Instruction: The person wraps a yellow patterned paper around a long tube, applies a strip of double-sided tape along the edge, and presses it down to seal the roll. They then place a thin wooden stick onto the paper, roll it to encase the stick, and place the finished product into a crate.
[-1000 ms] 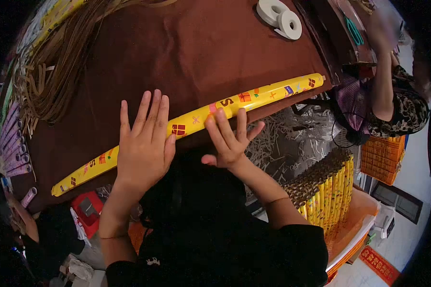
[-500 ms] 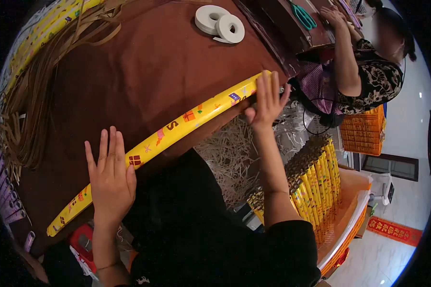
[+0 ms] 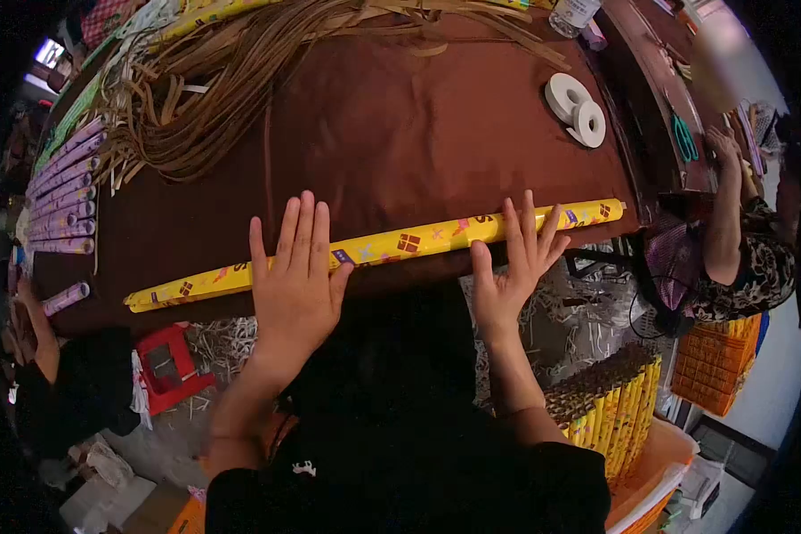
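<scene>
A long yellow printed tube point(image 3: 378, 248) lies across the front edge of the brown cloth-covered table. My left hand point(image 3: 295, 276) rests flat on it left of its middle, fingers stretched out and pointing away from me. Farther right, my right hand point(image 3: 514, 271) lies over the tube with its fingers spread. Neither hand is closed around it. The tube's left end is narrower and shows past my left hand, and its right end extends beyond my right hand.
Brown strips point(image 3: 200, 116) are heaped at the back left, beside purple tubes point(image 3: 62, 214). White tape rolls point(image 3: 587, 123) lie at the back right. Yellow tubes point(image 3: 623, 405) fill a lined crate at lower right. A co-worker point(image 3: 748, 258) is at far right; another person's arm point(image 3: 40, 338) is at left.
The view has turned and swung left, so the tube appears nearly level across it. Both hands are still open on the tube, closer together, with more tube showing beyond my right hand.
</scene>
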`<state>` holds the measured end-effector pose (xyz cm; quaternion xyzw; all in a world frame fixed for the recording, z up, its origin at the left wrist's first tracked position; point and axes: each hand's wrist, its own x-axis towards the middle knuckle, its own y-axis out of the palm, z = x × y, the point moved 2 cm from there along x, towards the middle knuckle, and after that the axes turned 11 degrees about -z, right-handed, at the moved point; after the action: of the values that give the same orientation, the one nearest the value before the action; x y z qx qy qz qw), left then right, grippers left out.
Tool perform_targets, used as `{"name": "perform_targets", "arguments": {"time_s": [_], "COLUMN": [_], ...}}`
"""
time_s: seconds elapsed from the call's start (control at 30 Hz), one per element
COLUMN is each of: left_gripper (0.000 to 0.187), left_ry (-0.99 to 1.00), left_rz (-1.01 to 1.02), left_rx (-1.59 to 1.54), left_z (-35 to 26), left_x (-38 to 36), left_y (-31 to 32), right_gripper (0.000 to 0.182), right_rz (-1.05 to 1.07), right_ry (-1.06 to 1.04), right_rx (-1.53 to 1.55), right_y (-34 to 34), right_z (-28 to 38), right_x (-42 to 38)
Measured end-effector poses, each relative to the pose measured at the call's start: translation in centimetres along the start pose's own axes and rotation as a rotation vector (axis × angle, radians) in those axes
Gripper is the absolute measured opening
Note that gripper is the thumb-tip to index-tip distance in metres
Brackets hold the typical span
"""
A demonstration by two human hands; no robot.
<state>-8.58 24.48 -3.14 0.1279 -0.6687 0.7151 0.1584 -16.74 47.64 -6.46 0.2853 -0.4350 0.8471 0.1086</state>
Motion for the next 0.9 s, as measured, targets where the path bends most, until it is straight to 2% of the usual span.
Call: {"name": "perform_targets", "arguments": {"time_s": [0.13, 0.23, 0.43, 0.47, 0.53, 0.57, 0.6, 0.63, 0.67, 0.7, 0.8, 0.83, 0.9], "left_gripper": [0.061, 0.061, 0.057, 0.057, 0.057, 0.057, 0.057, 0.058, 0.057, 0.057, 0.048, 0.045, 0.047], "left_ry": [-0.068, -0.090, -0.066, -0.062, -0.067, -0.056, -0.051, -0.096, -0.215, -0.330, -0.740, -0.891, -1.066], "left_rz": [-0.018, -0.063, -0.125, -0.135, -0.158, -0.204, -0.243, -0.266, -0.316, -0.377, -0.742, -0.715, -0.739], "left_rx": [-0.093, -0.129, -0.208, -0.250, -0.347, -0.316, -0.275, -0.199, -0.174, -0.150, -0.041, -0.137, -0.505], "left_z": [0.2, 0.3, 0.8, 0.9, 1.3, 1.6, 2.3, 3.7, 5.8, 7.9, 13.6, 14.7, 16.2], "left_x": [-1.2, -1.4, -1.6, -1.6, -1.8, -2.3, -3.1, -4.1, -5.7, -7.4, -14.2, -15.7, -17.6], "left_y": [0.2, 0.4, 0.7, 0.7, 0.3, -0.1, -0.5, -1.4, -1.9, -2.1, -1.7, -2.1, -1.4], "right_gripper": [0.078, 0.078, 0.073, 0.070, 0.060, 0.057, 0.053, 0.049, 0.046, 0.047, 0.056, 0.057, 0.062], "right_rz": [0.030, -0.014, 0.086, 0.076, -0.057, -0.011, 0.133, 0.296, 0.156, 0.128, 0.100, 0.102, 0.092], "right_ry": [0.043, 0.122, 0.056, 0.095, -0.022, -0.126, -0.183, -0.293, -0.358, -0.397, -0.490, -0.506, -0.583], "right_rx": [0.049, 0.093, 0.149, 0.164, 0.046, 0.113, 0.209, -0.059, -0.043, -0.038, -0.064, -0.066, -0.118], "right_y": [1.4, 2.5, 1.4, 0.7, -0.4, 0.0, 1.2, 2.1, 2.3, 2.7, 2.5, 2.3, 2.2], "right_z": [3.3, 4.4, 3.5, 3.5, 5.6, 6.9, 7.3, 6.2, 6.3, 4.4, 1.1, 1.0, 1.7], "right_x": [-1.0, -1.3, -1.0, -1.0, -0.6, -0.4, -0.4, -0.5, -0.2, -0.1, 1.6, 1.7, 1.5]}}
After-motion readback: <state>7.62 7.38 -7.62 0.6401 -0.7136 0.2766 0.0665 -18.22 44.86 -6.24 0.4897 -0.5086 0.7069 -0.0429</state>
